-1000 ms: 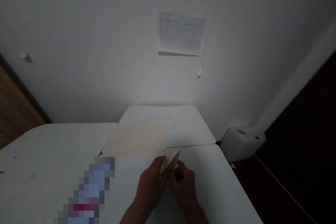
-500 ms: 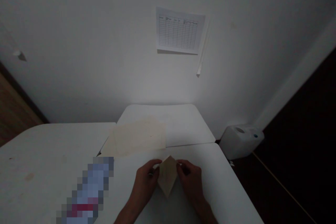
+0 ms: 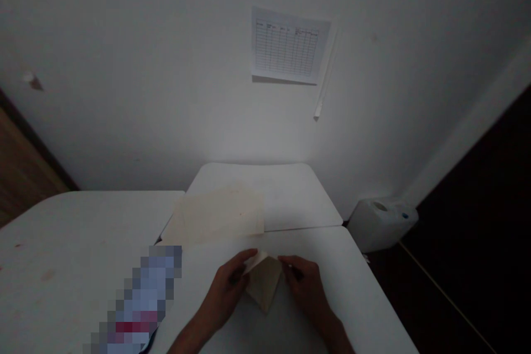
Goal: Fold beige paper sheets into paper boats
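A small folded piece of cream paper (image 3: pixel 264 285), pointed at its lower end, lies on the white table (image 3: pixel 357 298) between my hands. My left hand (image 3: pixel 226 290) pinches its upper left corner and lifts that flap slightly. My right hand (image 3: pixel 306 285) holds the upper right edge with its fingers curled on it. Both forearms come in from the bottom edge of the view.
A larger cream sheet (image 3: pixel 218 215) lies just beyond, across the gap between tables. A pixelated blurred object (image 3: pixel 139 304) sits at the left. A printed chart (image 3: pixel 286 47) hangs on the wall. A white plastic canister (image 3: pixel 381 221) stands on the dark floor at the right.
One second ago the folded paper was held up on edge between my hands. It came down flat as a diamond, and now my left fingers lift its upper left flap.
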### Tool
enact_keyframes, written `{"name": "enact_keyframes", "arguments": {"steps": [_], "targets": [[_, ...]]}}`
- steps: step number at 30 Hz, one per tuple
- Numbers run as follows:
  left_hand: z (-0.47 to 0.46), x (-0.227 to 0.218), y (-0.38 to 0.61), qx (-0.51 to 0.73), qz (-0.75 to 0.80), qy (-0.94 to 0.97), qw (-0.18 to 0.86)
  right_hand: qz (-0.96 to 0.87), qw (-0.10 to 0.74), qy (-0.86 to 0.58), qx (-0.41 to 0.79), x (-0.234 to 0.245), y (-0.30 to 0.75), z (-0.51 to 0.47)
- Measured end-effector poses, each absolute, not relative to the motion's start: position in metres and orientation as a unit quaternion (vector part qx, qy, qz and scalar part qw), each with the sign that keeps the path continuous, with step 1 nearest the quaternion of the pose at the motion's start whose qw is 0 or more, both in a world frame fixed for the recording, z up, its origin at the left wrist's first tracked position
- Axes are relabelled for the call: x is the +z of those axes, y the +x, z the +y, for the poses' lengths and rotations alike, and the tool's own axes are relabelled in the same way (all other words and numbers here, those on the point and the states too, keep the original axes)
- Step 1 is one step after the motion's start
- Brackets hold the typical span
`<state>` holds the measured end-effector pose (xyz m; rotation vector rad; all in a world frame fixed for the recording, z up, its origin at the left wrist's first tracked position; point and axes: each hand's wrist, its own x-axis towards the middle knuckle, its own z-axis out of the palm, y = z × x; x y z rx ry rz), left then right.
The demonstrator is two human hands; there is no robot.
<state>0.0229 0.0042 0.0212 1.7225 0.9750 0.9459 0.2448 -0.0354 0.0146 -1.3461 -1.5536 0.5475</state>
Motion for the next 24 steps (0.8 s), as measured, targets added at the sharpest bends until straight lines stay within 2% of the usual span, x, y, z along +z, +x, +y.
{"name": "enact_keyframes", "arguments": {"steps": [4,19,24], "targets": [[0.005,0.017,0.022,0.397,0.344,0.729,0.439,-0.665,0.490,-0.517,0.224,0.018,0.242,-0.036],[-0.004,0.021,0.033,0.418,0.400,0.742,0.339,-0.643,0.473,-0.556,0.233,0.029,0.213,-0.051],[-0.001,0.014,0.031,0.427,0.427,0.723,0.337,-0.617,0.484,-0.579,0.224,0.022,0.221,-0.045]]}}
